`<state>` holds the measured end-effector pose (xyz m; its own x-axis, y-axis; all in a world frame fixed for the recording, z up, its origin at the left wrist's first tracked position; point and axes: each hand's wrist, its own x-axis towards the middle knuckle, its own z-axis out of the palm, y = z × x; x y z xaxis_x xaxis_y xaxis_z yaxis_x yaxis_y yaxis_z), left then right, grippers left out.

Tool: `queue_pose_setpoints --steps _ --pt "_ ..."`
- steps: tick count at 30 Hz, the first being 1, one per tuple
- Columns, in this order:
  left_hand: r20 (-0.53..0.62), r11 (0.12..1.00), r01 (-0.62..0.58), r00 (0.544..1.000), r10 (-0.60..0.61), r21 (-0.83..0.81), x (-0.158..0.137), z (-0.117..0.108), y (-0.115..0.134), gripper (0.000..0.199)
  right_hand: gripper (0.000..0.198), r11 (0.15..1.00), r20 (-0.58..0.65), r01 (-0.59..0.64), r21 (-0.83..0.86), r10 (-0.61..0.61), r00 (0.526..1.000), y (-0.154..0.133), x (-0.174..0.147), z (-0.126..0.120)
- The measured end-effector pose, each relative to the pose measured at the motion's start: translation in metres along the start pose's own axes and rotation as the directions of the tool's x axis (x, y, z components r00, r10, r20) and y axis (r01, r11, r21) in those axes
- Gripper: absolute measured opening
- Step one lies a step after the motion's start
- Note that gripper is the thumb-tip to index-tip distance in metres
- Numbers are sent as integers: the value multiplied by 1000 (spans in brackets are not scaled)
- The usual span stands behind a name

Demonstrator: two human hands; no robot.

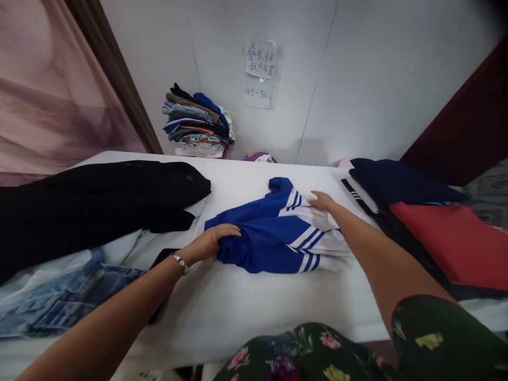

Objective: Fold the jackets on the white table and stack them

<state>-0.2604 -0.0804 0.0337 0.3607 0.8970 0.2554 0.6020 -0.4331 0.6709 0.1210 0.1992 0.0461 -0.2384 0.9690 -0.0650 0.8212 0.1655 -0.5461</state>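
A blue and white long-sleeved jacket (262,233) with striped bands lies bunched on the white table, its blue part to the left and its white part to the right. My left hand (222,237), with a bracelet at the wrist, has its fingers curled over the blue fabric at the jacket's left end. Over the white fabric at the upper right is my right hand (323,201). Its visible fingers are stretched out and slightly apart, resting at the cloth's edge. The undersides of both hands are hidden.
Black clothing (119,196) and blue jeans (79,296) cover the table's left side, with a dark flat object (162,259) beside them. Folded navy (397,180) and red (452,238) garments lie at right. Behind the table (246,307) stands a clothes stack (198,121); paper signs (262,61) hang above.
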Motion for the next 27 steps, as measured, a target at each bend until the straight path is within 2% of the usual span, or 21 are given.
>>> queue_pose_setpoints --steps 5,9,12,15,20,23,25,27 --pt "-36 999 37 999 -38 -38 -3 0 -5 40 60 990 -56 -119 -74 115 992 85 -63 -41" --pt "-30 996 52 998 -54 -70 1 -2 -8 42 56 982 -124 -123 -143 106 987 133 -117 -55" --pt "-32 990 106 993 -110 -96 6 -3 -6 41 41 970 -159 -152 -187 123 980 146 -139 -51" --pt "-43 982 150 987 -156 -118 11 -7 1 37 21 968 -158 -178 -175 151 976 147 -145 -50" --pt "2 980 150 989 -151 -128 4 -12 30 30 17 964 -233 -206 -165 165 958 162 -155 -82" --pt "79 988 101 993 -92 -118 -14 -2 45 27 12 960 -233 -261 -101 232 944 178 -168 -92" --pt "132 992 89 988 -77 -89 -29 10 48 28 9 954 -220 -294 -53 276 936 187 -175 -88" --pt "138 995 92 987 -84 -47 -42 20 46 29 10 951 -225 -307 -29 293 929 192 -180 -80"
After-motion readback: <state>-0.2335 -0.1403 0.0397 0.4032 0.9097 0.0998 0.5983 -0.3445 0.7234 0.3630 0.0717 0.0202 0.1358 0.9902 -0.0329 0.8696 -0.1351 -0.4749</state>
